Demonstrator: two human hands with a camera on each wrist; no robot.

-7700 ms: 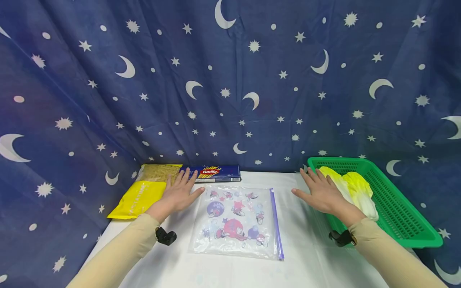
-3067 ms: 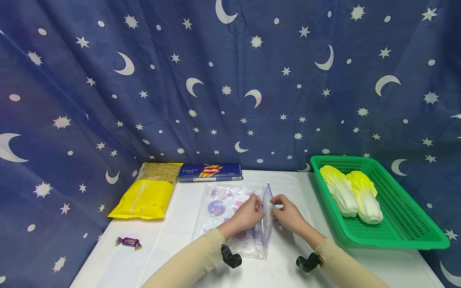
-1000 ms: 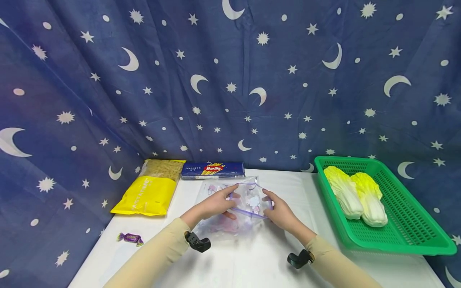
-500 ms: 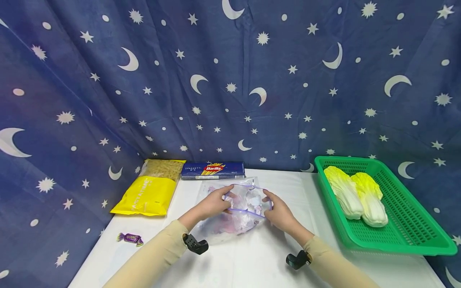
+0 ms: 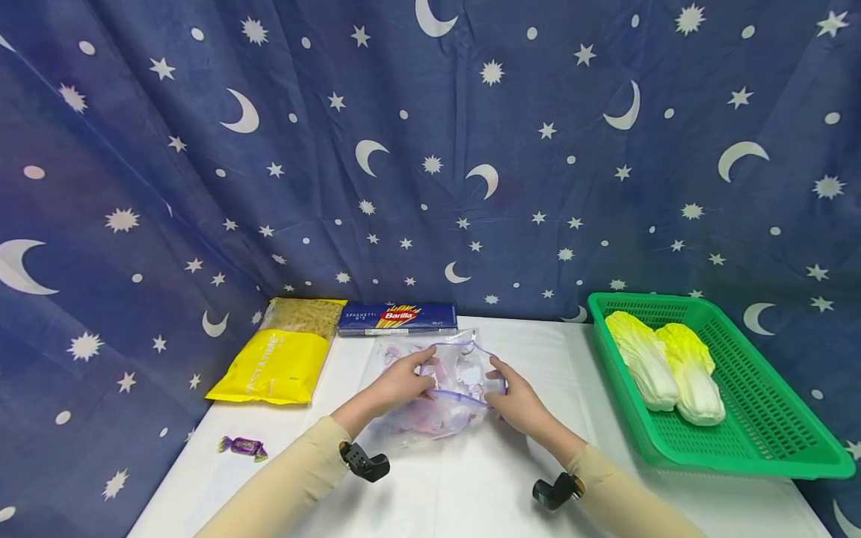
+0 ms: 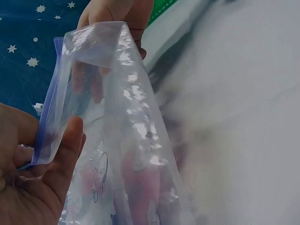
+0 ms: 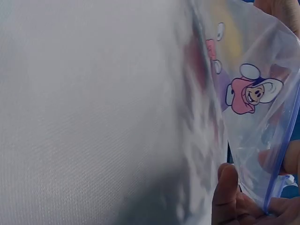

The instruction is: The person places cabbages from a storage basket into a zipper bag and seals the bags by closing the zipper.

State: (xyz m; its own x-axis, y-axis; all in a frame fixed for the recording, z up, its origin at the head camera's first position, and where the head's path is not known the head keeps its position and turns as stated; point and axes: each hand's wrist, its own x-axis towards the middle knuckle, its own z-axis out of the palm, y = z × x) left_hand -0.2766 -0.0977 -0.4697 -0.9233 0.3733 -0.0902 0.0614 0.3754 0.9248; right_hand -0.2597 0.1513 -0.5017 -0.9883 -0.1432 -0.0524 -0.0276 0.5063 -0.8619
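A clear zip bag [image 5: 430, 420] with pink and purple cartoon prints is off the flat, its purple-edged mouth spread wide between both hands. At the left end of the mouth, my left hand [image 5: 400, 382] grips the rim. In the left wrist view, its thumb and fingers [image 6: 65, 159] bend round the purple zip strip [image 6: 47, 103]. My right hand [image 5: 518, 397] holds the rim's right end. Its thumb and fingers [image 7: 227, 192] lie on either side of the film in the right wrist view. Only crumpled film shows inside the bag.
Behind the bag lies a blue spaghetti box [image 5: 397, 318]. A yellow pasta bag [image 5: 279, 366] is at the back left, with a purple wrapped candy [image 5: 243, 447] nearer the front. Two cabbages [image 5: 642, 360] sit in the green basket [image 5: 773, 463] on the right.
The hands came from apart to the bag, parted its zip edge, then widened the mouth and turned it toward me. Over the last second they shifted only slightly.
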